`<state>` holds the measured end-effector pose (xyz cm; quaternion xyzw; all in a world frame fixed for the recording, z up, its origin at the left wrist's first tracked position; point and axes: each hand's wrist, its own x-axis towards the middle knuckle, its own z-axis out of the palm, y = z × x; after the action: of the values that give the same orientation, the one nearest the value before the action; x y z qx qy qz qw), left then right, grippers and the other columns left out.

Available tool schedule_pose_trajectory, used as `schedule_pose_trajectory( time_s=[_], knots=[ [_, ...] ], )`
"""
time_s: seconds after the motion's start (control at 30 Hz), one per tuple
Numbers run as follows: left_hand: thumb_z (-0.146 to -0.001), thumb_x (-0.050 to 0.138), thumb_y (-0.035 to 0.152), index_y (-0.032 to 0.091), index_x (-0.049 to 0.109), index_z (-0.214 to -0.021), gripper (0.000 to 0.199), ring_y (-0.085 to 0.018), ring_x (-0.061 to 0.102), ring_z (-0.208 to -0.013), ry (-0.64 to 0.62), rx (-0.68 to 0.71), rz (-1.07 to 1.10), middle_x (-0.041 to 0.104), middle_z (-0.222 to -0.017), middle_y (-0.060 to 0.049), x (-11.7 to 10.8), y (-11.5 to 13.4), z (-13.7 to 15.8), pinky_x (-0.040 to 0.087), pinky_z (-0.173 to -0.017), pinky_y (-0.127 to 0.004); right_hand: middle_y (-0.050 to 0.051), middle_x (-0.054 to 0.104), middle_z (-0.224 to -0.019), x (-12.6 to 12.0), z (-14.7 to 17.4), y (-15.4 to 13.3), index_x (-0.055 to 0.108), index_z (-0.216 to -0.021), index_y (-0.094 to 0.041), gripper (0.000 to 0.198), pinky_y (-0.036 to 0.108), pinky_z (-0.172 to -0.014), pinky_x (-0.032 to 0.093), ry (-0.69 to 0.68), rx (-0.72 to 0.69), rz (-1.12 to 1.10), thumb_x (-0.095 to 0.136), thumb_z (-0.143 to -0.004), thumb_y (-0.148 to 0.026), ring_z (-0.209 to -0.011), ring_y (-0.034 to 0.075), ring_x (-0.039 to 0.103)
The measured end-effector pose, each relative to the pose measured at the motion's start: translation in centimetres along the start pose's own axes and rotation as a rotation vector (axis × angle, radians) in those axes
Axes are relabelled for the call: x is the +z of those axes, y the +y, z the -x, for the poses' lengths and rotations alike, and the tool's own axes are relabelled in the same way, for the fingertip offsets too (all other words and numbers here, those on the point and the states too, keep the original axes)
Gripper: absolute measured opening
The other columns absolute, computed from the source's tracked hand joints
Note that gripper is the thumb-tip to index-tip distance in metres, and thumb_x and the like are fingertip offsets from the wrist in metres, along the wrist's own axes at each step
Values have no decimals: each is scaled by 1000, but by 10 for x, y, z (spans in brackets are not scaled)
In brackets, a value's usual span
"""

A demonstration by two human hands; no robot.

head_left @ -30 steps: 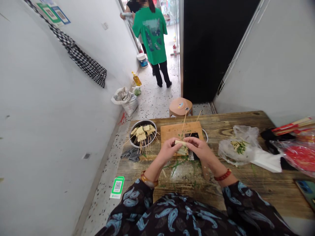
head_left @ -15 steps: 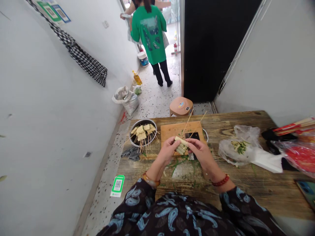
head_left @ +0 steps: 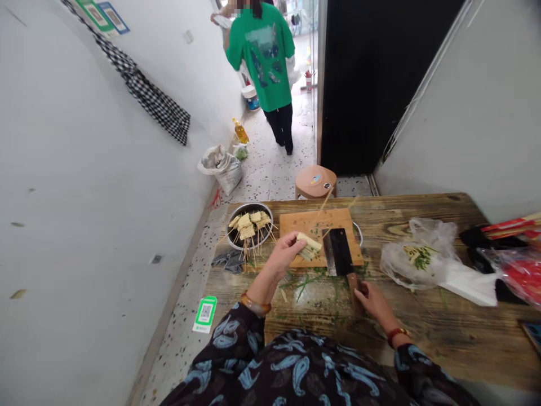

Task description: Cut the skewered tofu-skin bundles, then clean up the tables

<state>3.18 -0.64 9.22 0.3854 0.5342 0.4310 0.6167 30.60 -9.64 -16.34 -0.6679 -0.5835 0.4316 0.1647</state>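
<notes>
Right hand (head_left: pixel 372 300) has dropped from the rolls (head_left: pixel 310 246) to the cleaver's handle (head_left: pixel 353 288); cannot tell if its grip is closed. Left hand (head_left: pixel 289 249), forearm slanting forward, pinches the rolls over the cutting board (head_left: pixel 296 224).

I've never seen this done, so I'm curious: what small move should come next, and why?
Perhaps lift the knife: the right hand is at its handle, the knife lies partly on the board, and the left hand alone holds the food.
</notes>
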Motion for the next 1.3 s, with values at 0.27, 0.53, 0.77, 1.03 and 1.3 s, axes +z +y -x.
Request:
schedule_pose_trajectory(
  time_s=[0.27,0.53,0.77,1.03,1.3],
  knots=[
    [-65,77,47,13,62,-77,39,-10,57,-57,25,-77,-38,61,-66,0,-15,-25,7,49,-56,-22,14,69,-91,13,-9,-25,61,-93,-16,35,37,-80,48,12,127,33,60,-66,-37,-90,30,66],
    [-67,77,45,14,62,-82,38,-11,60,-56,72,-95,-8,65,-68,-1,-38,-30,9,50,-55,-23,-1,61,-58,-12,6,-38,54,-99,-18,43,31,-53,47,-134,290,-370,53,-67,-46,-49,20,61],
    [-63,78,47,14,62,-81,41,-12,60,-54,88,-111,-52,66,-66,-2,-42,-35,-4,49,-51,-22,-1,64,-56,-58,65,-28,60,-94,-23,50,32,-55,47,-62,253,-195,57,-66,-63,-50,22,61],
    [-67,74,37,14,64,-84,30,-12,59,-67,190,64,-224,65,-74,0,-59,-48,-35,47,-67,-25,0,64,-55,-63,80,-5,62,-80,-25,43,33,-59,44,12,295,-35,52,-68,-64,-56,24,63],
    [-70,66,13,19,69,-84,16,-23,56,-110,292,357,-646,68,-107,-9,-49,-82,-115,36,-103,-40,0,65,-54,-38,59,-20,63,-86,-22,46,30,-57,44,79,321,-175,53,-69,-63,-54,21,63]
  ],
)
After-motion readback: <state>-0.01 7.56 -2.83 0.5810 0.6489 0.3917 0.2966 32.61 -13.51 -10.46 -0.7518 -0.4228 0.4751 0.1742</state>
